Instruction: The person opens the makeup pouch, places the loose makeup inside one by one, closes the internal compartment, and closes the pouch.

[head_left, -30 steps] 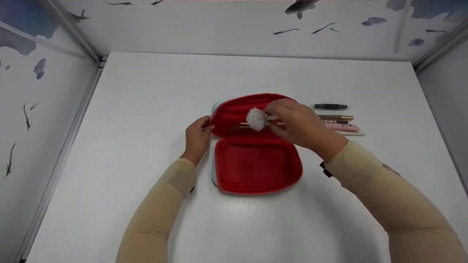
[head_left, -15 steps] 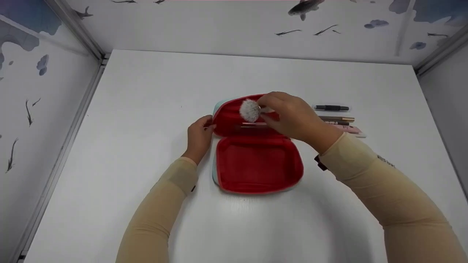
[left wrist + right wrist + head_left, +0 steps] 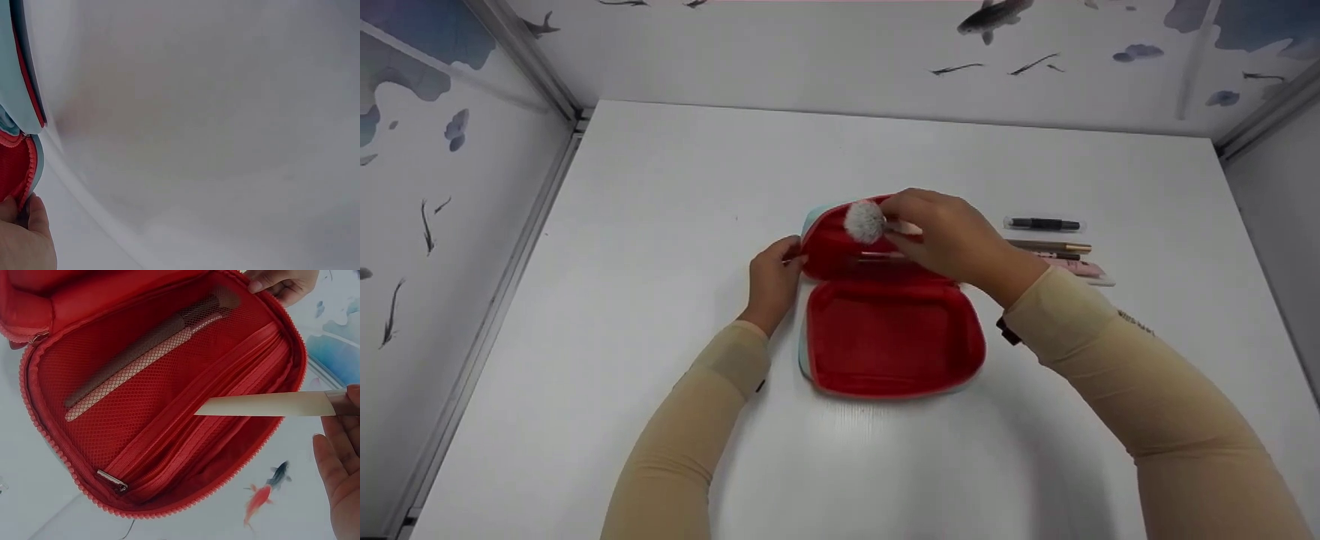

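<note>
My right hand (image 3: 949,232) pinches a makeup brush with fluffy pale bristles (image 3: 864,222) above the raised half of an unzipped red-lined case (image 3: 896,341). In the right wrist view, the brush's cream handle (image 3: 259,405) points at the unzipped slit of a mesh pocket (image 3: 185,461), its tip overlapping the slit. Two slim items, one brown and one pink (image 3: 132,374), lie behind the mesh. My left hand (image 3: 771,281) pinches the left edge of that raised half; in the left wrist view its fingertips (image 3: 38,216) grip right at the zip teeth.
To the case's right on the white table (image 3: 675,187) lie a black pen (image 3: 1044,224), brown pencils with gold ends (image 3: 1057,246), a pink tube (image 3: 1078,268) and a thin white stick (image 3: 1102,282). Printed panels (image 3: 810,60) stand behind the table.
My right hand has carried the brush left and a little farther from me, over the raised half of the case. The left hand keeps its grip on the edge.
</note>
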The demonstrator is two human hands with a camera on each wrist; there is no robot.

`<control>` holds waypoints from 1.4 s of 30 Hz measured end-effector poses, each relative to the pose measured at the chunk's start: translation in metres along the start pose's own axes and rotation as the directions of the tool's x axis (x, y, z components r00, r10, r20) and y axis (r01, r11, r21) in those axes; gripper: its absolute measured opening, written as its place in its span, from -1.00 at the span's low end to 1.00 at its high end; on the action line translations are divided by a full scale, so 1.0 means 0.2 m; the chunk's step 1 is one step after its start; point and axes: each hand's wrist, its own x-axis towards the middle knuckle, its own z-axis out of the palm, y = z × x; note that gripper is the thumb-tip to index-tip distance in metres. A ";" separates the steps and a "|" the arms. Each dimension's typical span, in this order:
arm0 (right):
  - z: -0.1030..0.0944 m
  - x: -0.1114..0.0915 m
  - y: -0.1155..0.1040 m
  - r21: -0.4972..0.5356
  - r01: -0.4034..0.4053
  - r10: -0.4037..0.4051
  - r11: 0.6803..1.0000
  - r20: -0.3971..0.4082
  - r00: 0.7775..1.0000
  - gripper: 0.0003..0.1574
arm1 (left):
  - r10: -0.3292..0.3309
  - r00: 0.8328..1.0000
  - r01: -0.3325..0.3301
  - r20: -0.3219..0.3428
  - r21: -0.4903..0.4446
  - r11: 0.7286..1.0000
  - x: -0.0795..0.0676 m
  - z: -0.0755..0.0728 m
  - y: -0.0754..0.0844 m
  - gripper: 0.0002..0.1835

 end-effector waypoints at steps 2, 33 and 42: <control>0.01 0.01 0.01 -0.004 -0.002 0.002 1.000 0.003 1.000 -0.57 | -0.009 1.000 0.009 0.003 0.004 1.000 0.00 0.00 0.00 -0.75; 0.05 0.06 0.10 -0.090 -0.175 0.189 0.980 0.178 0.966 -0.54 | -0.019 1.000 0.019 0.007 -0.010 1.000 0.00 0.00 0.00 -0.77; 0.08 0.04 0.12 -0.139 -0.208 0.230 0.968 0.175 0.957 -0.59 | 0.002 1.000 -0.002 -0.006 -0.020 1.000 -0.01 0.00 0.00 -0.80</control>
